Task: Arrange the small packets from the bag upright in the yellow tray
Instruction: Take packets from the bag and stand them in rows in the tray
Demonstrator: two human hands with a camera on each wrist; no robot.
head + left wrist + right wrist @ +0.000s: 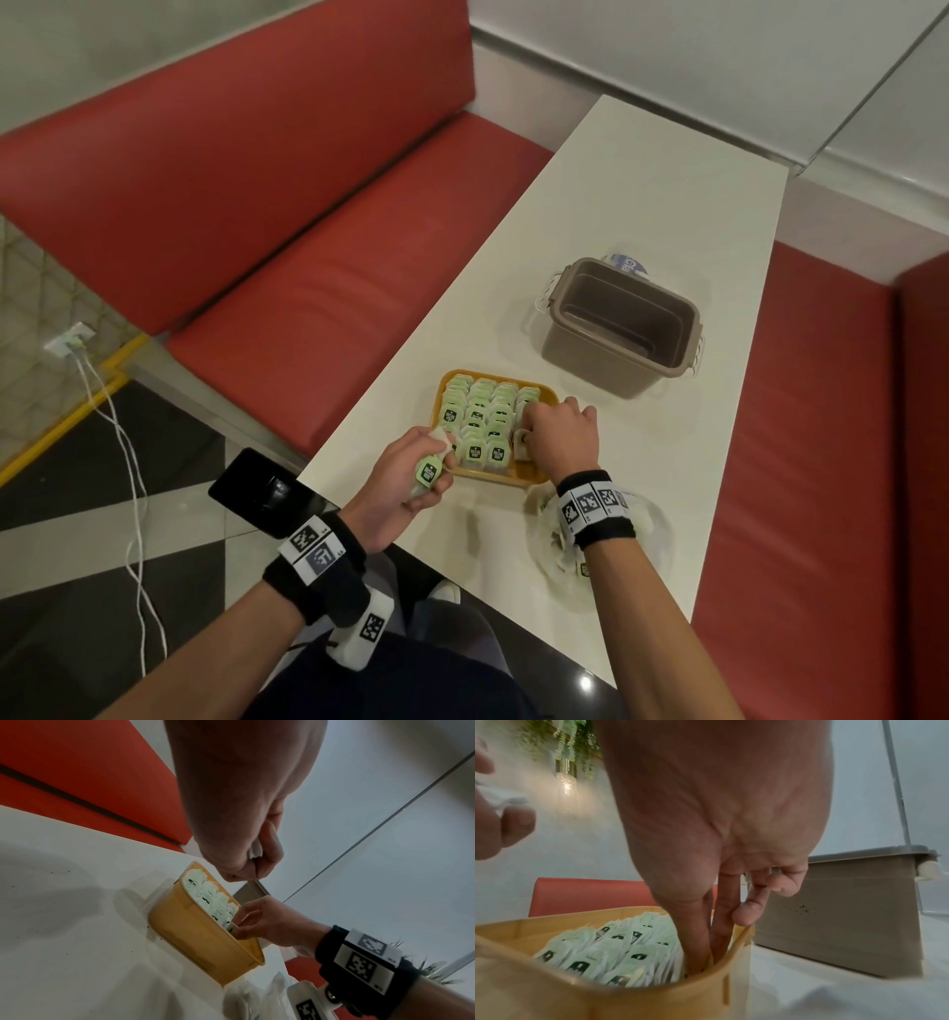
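Observation:
The yellow tray (pixel 513 480) (pixel 195 939) (pixel 603 1000) stands near the table's front edge. Rows of upright green packets (pixel 477 426) (pixel 618 949) nearly fill it. My right hand (pixel 529 431) (pixel 236 925) (pixel 711 953) reaches down into the tray's right side, between the last row and the wall. Its thumb and fingers pinch a packet (pixel 521 444) (pixel 230 927) there. My left hand (pixel 421 473) (pixel 239 841) hovers just left of the tray and grips a small bunch of packets (pixel 429 470) (pixel 254 850). The clear plastic bag (pixel 647 519) (pixel 257 1000) lies crumpled under my right wrist.
A brown open-topped plastic container (pixel 565 349) (pixel 834 923) stands behind and right of the tray. Red bench seats (pixel 308 318) run along both sides of the narrow white table (pixel 667 195). A black flat device (pixel 262 488) sits by the table's left front corner.

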